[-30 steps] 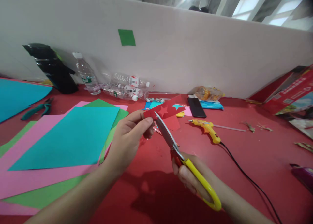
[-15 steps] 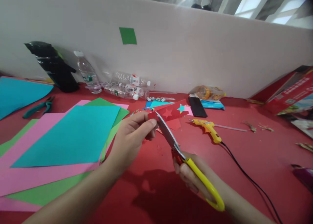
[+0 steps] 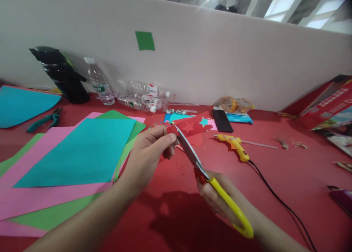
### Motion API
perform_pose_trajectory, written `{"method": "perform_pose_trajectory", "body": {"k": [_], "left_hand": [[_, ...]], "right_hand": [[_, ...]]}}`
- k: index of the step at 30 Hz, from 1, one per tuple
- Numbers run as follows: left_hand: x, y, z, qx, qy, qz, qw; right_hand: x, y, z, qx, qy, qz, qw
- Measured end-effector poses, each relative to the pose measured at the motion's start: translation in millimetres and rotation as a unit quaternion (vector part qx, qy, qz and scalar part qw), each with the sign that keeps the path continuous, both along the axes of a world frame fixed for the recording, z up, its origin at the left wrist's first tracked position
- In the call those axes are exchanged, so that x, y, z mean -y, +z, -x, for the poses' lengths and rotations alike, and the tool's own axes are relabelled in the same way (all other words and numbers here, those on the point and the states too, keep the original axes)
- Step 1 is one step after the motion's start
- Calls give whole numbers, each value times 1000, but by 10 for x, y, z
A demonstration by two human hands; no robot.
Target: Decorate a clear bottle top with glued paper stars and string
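Between the thumb and fingers of my left hand [image 3: 155, 149] is a strip of red paper [image 3: 197, 126] with star-shaped cut-outs; turquoise shows through one of them. My right hand [image 3: 214, 197] is wrapped around the handles of a pair of scissors [image 3: 189, 149], one of them yellow. The blades point up and to the left, with their tips at the paper beside my left thumb. Whether the blades are slightly apart is hard to see. Turquoise paper [image 3: 85, 153] lies on pink and green sheets by my left forearm.
A yellow glue gun [image 3: 233, 145] with a black cord lies on the right, near a black phone [image 3: 222, 121]. Clear plastic bottles [image 3: 145, 98], a black bottle [image 3: 62, 76] and green-handled pliers [image 3: 45, 122] are at the back and left. A white partition [image 3: 192, 61] stands behind.
Hardly anything differs. Both hands, the paper and the scissors keep nearly the same position, and the whole view has shifted very slightly.
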State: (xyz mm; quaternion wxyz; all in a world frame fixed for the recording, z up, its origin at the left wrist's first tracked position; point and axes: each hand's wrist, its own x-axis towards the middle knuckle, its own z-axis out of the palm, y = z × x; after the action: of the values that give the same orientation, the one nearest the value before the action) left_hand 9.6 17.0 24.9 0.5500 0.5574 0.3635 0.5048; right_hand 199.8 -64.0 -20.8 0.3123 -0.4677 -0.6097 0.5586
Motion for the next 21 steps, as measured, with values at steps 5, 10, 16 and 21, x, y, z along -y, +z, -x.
{"method": "perform_pose_trajectory", "body": {"k": [5,10,16,21], "left_hand": [[5,-2,5,2,-3,1,1000],[3,-20,1,10,-3,6,1000],[2,-33,-6,11,3,12,1000],[-7,-40,-14,19,2,13,1000]], "right_hand": [[-7,12,-3,7,-1,8,1000],[-11,12,3,11,-1,5,1000],[-16,15,5,15,-9,14,1000],[-6,10,-3,17,-13,10,1000]]}}
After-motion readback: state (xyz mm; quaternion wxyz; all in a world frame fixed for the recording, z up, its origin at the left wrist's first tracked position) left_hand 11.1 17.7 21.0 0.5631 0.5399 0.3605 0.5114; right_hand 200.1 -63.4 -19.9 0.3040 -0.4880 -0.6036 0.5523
